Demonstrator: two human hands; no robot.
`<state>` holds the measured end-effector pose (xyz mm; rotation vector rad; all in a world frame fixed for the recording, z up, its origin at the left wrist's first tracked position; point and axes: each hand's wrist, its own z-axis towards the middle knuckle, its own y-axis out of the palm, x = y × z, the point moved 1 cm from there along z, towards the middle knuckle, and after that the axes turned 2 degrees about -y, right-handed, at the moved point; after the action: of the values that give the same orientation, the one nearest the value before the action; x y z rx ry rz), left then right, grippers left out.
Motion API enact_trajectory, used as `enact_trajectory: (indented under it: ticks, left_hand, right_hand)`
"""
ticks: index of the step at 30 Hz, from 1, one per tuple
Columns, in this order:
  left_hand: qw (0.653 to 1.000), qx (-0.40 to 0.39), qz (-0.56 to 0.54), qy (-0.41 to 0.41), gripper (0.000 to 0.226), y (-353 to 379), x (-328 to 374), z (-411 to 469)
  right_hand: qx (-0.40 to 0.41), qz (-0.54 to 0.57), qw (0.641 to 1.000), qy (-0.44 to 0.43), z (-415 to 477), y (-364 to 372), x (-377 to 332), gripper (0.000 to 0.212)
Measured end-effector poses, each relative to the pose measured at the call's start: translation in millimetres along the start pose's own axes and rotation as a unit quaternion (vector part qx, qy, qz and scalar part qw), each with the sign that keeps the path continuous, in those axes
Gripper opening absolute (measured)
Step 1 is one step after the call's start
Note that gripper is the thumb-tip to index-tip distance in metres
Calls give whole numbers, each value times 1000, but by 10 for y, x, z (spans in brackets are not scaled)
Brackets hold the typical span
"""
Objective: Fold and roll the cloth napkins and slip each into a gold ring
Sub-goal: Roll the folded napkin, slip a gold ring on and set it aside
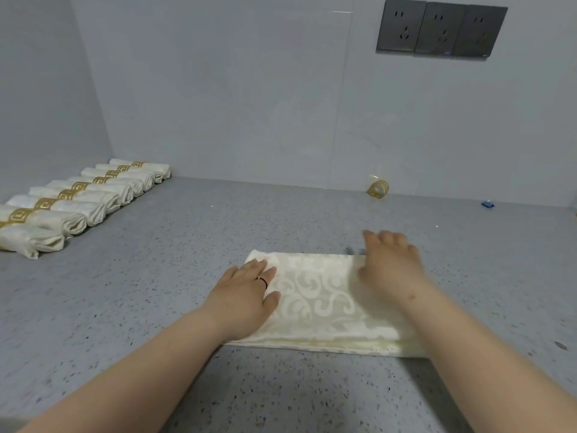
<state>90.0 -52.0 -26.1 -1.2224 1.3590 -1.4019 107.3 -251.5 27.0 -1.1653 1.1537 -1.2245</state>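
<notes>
From my head camera, looking down, I see a cream napkin [315, 301] with a pale scroll pattern lying folded into a flat rectangle on the grey speckled worktop [187, 245], right in front of me. My left hand [246, 295] lies flat on its left end, fingers straight and spread a little, pressing the cloth down; it grasps nothing. There is a thin dark ring [263, 281] on one finger of that hand. My right hand [390, 264] rests on the right end of the napkin, blurred, with the fingers reaching just past the far edge of the cloth; they look fairly straight and relaxed, laid on the fabric rather than curled round it. Both forearms come in from the bottom of the view, and the right one covers the napkin's right near corner.

At the far left of the worktop, along the side wall, lies a row of finished napkin rolls [71, 201], each banded by a gold ring with a key pattern, touching side by side. One loose gold ring [378, 189] sits at the back of the worktop against the wall, well apart from my hands. A small blue object [487, 204] lies further right along the same edge. Three dark wall sockets [440, 29] sit high on the back wall.
</notes>
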Motion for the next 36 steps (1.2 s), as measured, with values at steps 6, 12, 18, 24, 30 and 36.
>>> enact_trajectory:
  ticks: [6, 12, 18, 24, 30, 36]
  left_hand:
    - [1000, 4, 10, 5, 55, 27, -12, 0]
    - [999, 25, 12, 19, 56, 61, -63, 30]
    - [985, 81, -61, 141, 109, -12, 26, -93]
    - [939, 114, -14, 323, 39, -45, 381, -328]
    - [932, 179, 52, 311, 21, -65, 125, -195]
    - [982, 166, 47, 71, 29, -188, -472, -97]
  right_hand:
    - [-76, 146, 970, -178, 37, 282, -748, 51]
    - [-109, 87, 982, -127, 57, 448, -350, 56]
    - [-113, 67, 989, -76, 8, 445, 79, 58]
    - [-104, 83, 989, -62, 18, 458, 60, 57]
    - [-73, 75, 993, -63, -91, 374, 18, 41]
    - [-71, 132, 976, -160, -281, 289, -40, 44]
